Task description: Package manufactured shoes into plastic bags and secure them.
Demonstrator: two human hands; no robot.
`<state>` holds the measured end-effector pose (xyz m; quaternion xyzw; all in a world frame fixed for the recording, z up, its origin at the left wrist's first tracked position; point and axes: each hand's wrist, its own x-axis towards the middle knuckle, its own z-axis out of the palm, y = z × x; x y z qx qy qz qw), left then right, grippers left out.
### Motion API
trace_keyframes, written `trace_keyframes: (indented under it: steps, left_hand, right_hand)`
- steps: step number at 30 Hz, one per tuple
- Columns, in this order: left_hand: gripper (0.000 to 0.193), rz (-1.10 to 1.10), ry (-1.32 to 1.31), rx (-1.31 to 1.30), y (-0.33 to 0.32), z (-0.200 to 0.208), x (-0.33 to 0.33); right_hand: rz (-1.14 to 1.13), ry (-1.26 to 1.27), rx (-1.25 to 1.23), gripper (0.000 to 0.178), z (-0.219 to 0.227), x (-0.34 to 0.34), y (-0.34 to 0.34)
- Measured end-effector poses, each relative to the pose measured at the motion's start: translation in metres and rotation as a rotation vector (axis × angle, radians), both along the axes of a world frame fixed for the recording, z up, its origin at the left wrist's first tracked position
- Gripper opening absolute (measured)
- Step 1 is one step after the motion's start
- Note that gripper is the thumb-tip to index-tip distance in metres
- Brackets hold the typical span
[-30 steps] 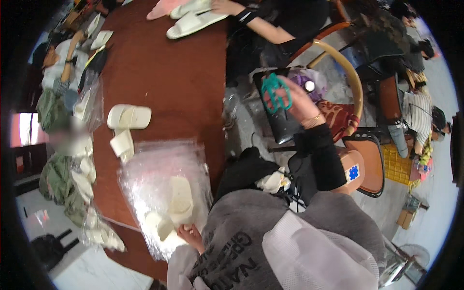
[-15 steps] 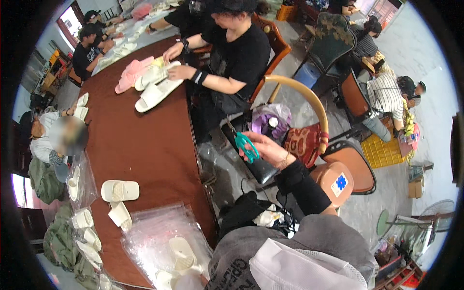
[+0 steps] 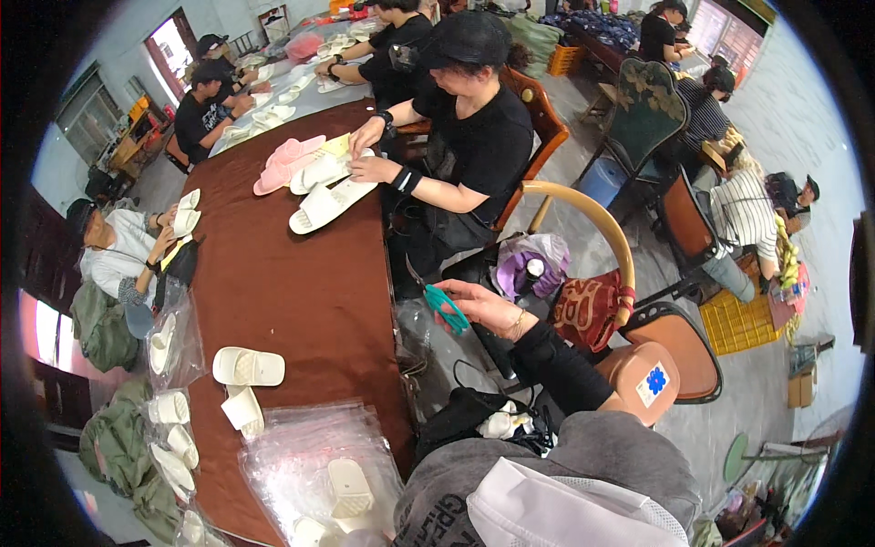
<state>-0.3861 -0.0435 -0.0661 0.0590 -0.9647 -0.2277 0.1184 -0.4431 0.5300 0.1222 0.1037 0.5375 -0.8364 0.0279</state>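
Note:
My right hand (image 3: 488, 310), with a dark sleeve and a thin bracelet, is closed on a pair of scissors (image 3: 447, 308) with teal handles. Their blades point up and left, just off the right edge of the brown-covered table (image 3: 301, 292). My left hand does not show. Near me on the table lies a stack of clear plastic bags (image 3: 296, 428), with a cream slide slipper (image 3: 349, 481) on it and others partly cut off by the lower edge. Beyond the stack are two more cream slippers, one slipper (image 3: 248, 366) lying across and another slipper (image 3: 241, 410) tilted.
At the far end a co-worker (image 3: 478, 128) handles white slippers (image 3: 333, 202) beside pink slippers (image 3: 287, 162). Another person (image 3: 123, 242) holds slippers across the table. To my right stand a wooden-armed chair (image 3: 602, 219) with a purple bag (image 3: 529, 264) and a pinkish lidded bin (image 3: 633, 374).
My view has shifted, so the table and people sit lower and further right. The scissors stay in my right hand, slightly lower and further left in the picture.

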Motion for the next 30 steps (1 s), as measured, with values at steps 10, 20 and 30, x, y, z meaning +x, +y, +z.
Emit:
trace_keyframes:
  steps: [10,20,30]
  left_hand:
    - [0.024,0.111,0.048,-0.031,-0.025,0.004,0.035]
    - [0.015,0.337,0.140,0.010,0.016,0.132,0.081]
    - [0.009,0.443,0.214,0.066,0.031,0.148,0.094]
  right_hand:
    - [0.476,0.194,0.325,0.068,0.006,-0.075,-0.076]
    - [1.047,1.095,1.272,0.045,0.031,-0.092,-0.269]
    - [1.166,1.596,1.208,0.022,-0.021,-0.038,-0.399]
